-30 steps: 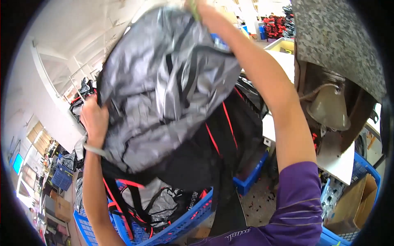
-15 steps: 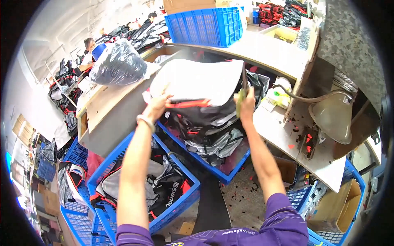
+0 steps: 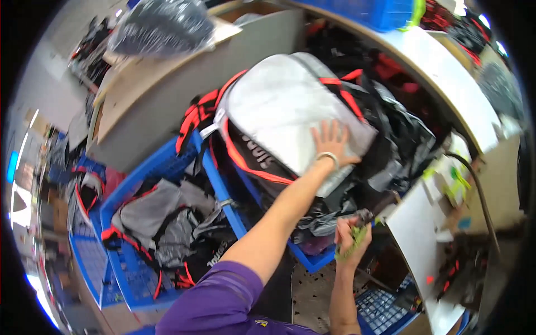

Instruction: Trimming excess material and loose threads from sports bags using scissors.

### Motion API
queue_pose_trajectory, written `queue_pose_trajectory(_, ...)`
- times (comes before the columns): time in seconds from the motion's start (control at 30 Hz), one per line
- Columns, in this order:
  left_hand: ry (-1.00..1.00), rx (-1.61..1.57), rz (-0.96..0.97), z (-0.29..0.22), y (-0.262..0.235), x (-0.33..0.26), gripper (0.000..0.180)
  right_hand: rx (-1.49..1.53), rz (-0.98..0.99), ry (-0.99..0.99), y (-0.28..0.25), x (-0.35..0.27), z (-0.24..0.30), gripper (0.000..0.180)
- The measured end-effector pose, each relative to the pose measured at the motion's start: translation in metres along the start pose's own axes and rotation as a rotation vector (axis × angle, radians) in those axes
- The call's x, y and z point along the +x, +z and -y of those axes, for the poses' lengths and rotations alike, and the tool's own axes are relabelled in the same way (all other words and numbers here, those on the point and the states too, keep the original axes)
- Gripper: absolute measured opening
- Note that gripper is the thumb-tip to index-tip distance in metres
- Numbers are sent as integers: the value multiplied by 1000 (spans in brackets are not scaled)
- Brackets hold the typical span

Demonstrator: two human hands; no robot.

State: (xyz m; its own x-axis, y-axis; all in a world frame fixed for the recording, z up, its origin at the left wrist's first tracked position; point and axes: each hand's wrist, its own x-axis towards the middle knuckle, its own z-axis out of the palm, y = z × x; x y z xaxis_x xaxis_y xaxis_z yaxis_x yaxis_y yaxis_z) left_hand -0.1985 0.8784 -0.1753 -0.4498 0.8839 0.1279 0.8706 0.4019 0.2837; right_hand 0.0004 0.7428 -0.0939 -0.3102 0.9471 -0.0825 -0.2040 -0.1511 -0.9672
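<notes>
Left grip [image 3: 333, 144] rests flat, relaxed, fingers spread, on the bag [image 3: 273, 103], which extends mostly up and left of it, above a filled blue crate [image 3: 314, 261]. The bag looks bulky, with a pale grey panel, black side and red-orange trim. Nearer the body, the right grip [image 3: 353, 241] is clenched round a blurred dark tool [image 3: 364, 216], beside a white surface [image 3: 413, 231].

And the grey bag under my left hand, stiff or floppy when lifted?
The bag would probably hold some shape, since its grey panel looks smooth; its red-and-black straps, loose at the side, may flop about.
</notes>
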Motion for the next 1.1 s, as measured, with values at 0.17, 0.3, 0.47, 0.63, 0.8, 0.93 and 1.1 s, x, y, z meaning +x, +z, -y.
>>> queue_pose_trajectory(0.17,68,-95,-82,-1,14,-2,112,-135,19,99,4,-20,-6,14)
queue_pose_trajectory(0.3,135,-209,67,32,-18,-29,105,-110,95,170,23,-44,14,15)
queue_pose_trajectory(0.47,169,-484,111,77,-36,-127,83,-95,257,32,69,-77,32,14)
queue_pose_trajectory(0.63,-237,-504,-395,221,-104,-333,43,-265,558,-122,137,-117,9,8)
queue_pose_trajectory(0.8,-917,187,-174,439,-126,-476,76,-422,725,257,163,-164,-99,17)
queue_pose_trajectory(0.93,-790,517,-141,578,-116,-473,65,-469,666,456,185,-209,-139,21)
queue_pose_trajectory(1.1,-806,529,-146,655,-77,-443,90,-742,609,501,207,-211,-168,27)
